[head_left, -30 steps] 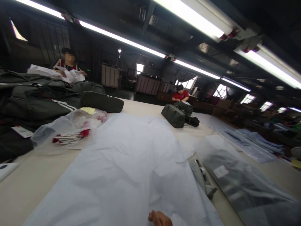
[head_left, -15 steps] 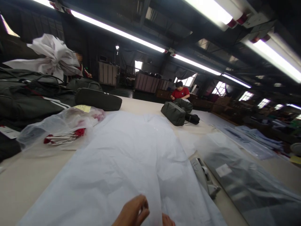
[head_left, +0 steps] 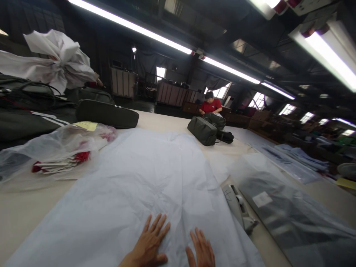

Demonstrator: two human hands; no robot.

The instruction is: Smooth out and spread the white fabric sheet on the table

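Observation:
A large sheet of white tissue paper point(head_left: 144, 178) lies spread over the beige table point(head_left: 27, 211) in front of me. My left hand point(head_left: 150, 243) rests flat on its near end, fingers spread and open. My right hand point(head_left: 202, 250) lies flat beside it, also open with fingers stretched. Neither hand holds anything.
A clear plastic bag point(head_left: 55, 150) with red-and-white tags lies left. Dark green bags point(head_left: 107, 113) pile at the far left, another green bag point(head_left: 203, 129) sits mid-table. A tape dispenser point(head_left: 236, 205) and bagged dark items point(head_left: 294, 218) lie right. A person in red point(head_left: 210, 105) works far back; crumpled white paper point(head_left: 55, 59) is raised at left.
Both my hands have come up into view and spread flat on the tissue paper. At the far left, someone has lifted a crumpled bundle of white paper.

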